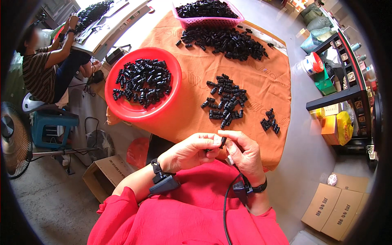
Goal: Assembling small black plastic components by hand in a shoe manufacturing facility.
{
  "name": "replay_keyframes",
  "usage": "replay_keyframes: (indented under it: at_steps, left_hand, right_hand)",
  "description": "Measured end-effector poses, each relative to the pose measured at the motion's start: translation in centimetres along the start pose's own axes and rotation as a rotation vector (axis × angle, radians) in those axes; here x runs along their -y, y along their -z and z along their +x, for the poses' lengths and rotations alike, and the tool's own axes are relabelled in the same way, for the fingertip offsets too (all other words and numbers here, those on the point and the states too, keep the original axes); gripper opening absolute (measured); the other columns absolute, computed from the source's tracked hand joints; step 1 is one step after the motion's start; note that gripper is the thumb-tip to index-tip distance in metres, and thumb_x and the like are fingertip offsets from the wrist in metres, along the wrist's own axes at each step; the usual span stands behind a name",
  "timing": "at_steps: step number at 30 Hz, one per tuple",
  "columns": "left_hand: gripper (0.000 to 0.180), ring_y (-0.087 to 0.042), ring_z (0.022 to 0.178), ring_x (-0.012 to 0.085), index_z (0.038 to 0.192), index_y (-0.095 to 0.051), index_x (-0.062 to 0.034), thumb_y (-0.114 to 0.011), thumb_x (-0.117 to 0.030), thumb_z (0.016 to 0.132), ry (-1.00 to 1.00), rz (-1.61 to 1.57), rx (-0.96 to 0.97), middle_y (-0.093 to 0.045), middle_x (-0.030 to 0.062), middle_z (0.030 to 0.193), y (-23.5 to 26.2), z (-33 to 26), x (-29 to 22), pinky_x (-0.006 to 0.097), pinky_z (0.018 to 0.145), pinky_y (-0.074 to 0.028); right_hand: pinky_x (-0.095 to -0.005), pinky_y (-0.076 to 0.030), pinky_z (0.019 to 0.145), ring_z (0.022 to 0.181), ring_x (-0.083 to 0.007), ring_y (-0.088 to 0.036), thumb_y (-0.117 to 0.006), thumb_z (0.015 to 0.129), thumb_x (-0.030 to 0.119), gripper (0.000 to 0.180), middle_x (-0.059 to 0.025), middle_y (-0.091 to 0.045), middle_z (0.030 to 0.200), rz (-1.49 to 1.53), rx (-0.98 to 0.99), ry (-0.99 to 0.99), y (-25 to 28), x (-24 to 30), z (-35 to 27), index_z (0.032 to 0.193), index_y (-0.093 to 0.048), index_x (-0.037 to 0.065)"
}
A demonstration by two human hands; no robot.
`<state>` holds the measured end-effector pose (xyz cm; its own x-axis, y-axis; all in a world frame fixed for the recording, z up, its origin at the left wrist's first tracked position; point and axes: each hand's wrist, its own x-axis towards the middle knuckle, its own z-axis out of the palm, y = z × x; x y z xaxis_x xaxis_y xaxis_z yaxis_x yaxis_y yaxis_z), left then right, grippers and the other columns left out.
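Close to my chest, at the near edge of the table, my left hand (190, 151) and my right hand (244, 155) meet with fingertips pinched around a small black cylindrical plastic part (223, 141). Another dark bit shows under my left fingers, too hidden to tell apart. Just beyond my hands lies a loose pile of similar black parts (226, 100) on the orange tablecloth (192, 108). A smaller cluster of black pieces (270, 121) sits to the right. On the left, a red basin (175, 77) holds many more of them.
A large heap of black parts (228, 43) covers the far table, beside a filled pink basket (241, 18). At left, a person (45, 67) works at a white table (104, 36); a blue stool (53, 126) and fan (15, 139) stand nearer. Cardboard boxes (332, 210) and a dark shelf (332, 100) are right.
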<state>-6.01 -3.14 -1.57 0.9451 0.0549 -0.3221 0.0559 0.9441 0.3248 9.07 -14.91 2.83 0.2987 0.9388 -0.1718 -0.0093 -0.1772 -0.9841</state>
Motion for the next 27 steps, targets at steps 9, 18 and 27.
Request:
replay_keyframes:
  at_steps: [9,18,27]
  left_hand:
    - [0.016,-0.046,0.069,0.0051,0.09,-0.06,-0.0089,-0.064,-0.023,0.096,0.0,-0.037,0.01,-0.052,-0.0037,0.077,0.3,0.1,0.4,0.02,0.06,-0.036]
    - [0.015,-0.048,0.07,0.0048,0.093,-0.061,-0.0088,-0.061,-0.023,0.098,0.001,-0.024,-0.04,-0.054,-0.0039,0.08,-0.8,0.0,0.3,0.019,0.062,-0.039]
    - [0.018,-0.047,0.07,0.0057,0.089,-0.06,-0.01,-0.064,-0.026,0.096,-0.07,0.039,-0.076,-0.055,-0.0024,0.079,0.4,0.3,0.9,0.018,0.059,-0.035]
  right_hand:
    - [-0.0187,-0.047,0.06,0.067,-0.0019,-0.054,-0.057,0.1,0.008,0.021,-0.0003,-0.066,0.086,0.048,0.046,-0.031,0.3,-0.4,0.0,0.119,-0.061,0.0]
    - [-0.0191,-0.047,0.059,0.064,-0.0024,-0.055,-0.057,0.1,0.008,0.022,-0.0023,-0.068,0.085,0.061,0.039,-0.039,0.3,-0.1,-0.1,0.12,-0.061,0.0]
    - [-0.0191,-0.046,0.056,0.064,-0.0026,-0.056,-0.058,0.099,0.008,0.016,-0.0004,-0.066,0.079,-0.034,-0.049,0.005,0.0,-0.6,-0.1,0.114,-0.061,0.002]
